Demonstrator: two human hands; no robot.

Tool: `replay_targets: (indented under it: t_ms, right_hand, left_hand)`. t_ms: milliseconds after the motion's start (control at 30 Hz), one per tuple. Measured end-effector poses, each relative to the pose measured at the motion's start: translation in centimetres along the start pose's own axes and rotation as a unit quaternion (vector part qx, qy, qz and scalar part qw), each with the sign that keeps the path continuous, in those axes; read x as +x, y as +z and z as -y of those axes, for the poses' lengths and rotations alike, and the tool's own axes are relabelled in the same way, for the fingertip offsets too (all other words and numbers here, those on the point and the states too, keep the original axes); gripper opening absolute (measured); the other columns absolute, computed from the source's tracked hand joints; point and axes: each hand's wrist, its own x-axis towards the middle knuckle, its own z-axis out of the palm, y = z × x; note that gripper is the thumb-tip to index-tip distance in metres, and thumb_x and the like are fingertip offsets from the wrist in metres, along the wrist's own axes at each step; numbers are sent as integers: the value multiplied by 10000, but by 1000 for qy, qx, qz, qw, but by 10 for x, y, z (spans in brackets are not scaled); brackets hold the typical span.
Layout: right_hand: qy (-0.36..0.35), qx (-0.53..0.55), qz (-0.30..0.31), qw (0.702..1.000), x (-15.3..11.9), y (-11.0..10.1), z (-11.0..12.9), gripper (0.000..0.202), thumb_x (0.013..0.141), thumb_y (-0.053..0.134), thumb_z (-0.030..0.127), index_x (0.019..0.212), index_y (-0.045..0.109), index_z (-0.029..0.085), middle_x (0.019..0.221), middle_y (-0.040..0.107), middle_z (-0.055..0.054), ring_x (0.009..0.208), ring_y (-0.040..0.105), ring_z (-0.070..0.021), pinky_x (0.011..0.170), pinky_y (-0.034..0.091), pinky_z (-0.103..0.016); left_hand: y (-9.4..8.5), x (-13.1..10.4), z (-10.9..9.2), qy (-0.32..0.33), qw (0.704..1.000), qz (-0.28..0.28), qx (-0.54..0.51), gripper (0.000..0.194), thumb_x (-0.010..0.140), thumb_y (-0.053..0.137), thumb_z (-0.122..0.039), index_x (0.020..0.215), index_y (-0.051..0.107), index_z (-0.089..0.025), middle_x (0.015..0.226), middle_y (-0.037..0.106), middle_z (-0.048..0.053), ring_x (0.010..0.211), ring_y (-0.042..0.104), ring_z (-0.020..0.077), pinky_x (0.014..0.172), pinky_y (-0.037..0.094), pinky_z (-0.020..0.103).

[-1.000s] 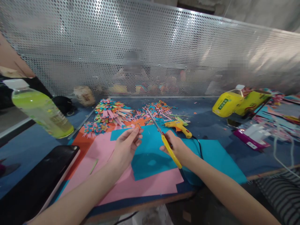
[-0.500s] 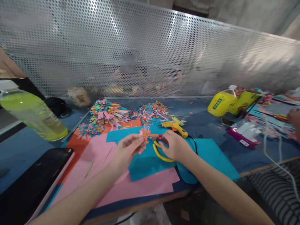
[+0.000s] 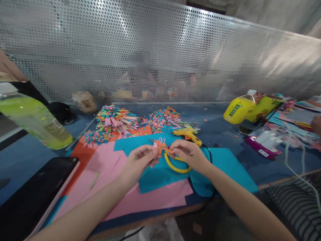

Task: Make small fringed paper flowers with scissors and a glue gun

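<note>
Crosswise — orange strip [image 3: 169, 151] pinched by right grip [image 3: 190, 154]; left grip [image 3: 140, 158] pinching papercraft [image 3: 161, 146] — loops [image 3: 162, 140] forward.

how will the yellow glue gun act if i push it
The glue gun probably won't roll, since it appears to lie on its side. Its black cord, trailing from the handle, may tug at it. The nozzle could shove paper scraps lying nearby.

Tilted clear bottle of green liquid [image 3: 35, 118], left; flat black slab [image 3: 41, 192], near left. Perforated metal screen [image 3: 163, 40] across the far side. Right: yellow-labelled bottle [image 3: 237, 110], purple power strip [image 3: 262, 147], striped fabric [image 3: 297, 199] nearer.
</note>
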Motion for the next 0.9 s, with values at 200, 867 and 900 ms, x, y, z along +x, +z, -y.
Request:
replay_targets:
  t_ms: [200,867,900]
  right_hand:
    - [5,5,21,1000,-1,0,4,200,821,500,362,803,548,169,732,569,-21,652,539,-116,647,457,-263]
    - [-14,-83,0,996,0,3,5,175,774,557,333,745,534,163,688,541,-5,655,503,-114,636,430,-242]
    - [-15,-83,-2,996,0,3,5,175,776,554,332,737,534,162,682,540,-5,650,502,-113,632,429,-241]
  left_hand:
    - [0,-1,0,3,1000,-7,5,139,632,722,-272,656,647,-158,565,652,24,442,511,76,418,349,181]
    - [-1,-6,7,50,991,24,125,165,700,656,-327,690,613,-168,552,620,13,480,518,98,446,362,202]
    - [0,-7,6,54,989,25,137,170,703,652,-333,691,610,-168,547,617,12,479,515,98,447,366,203]
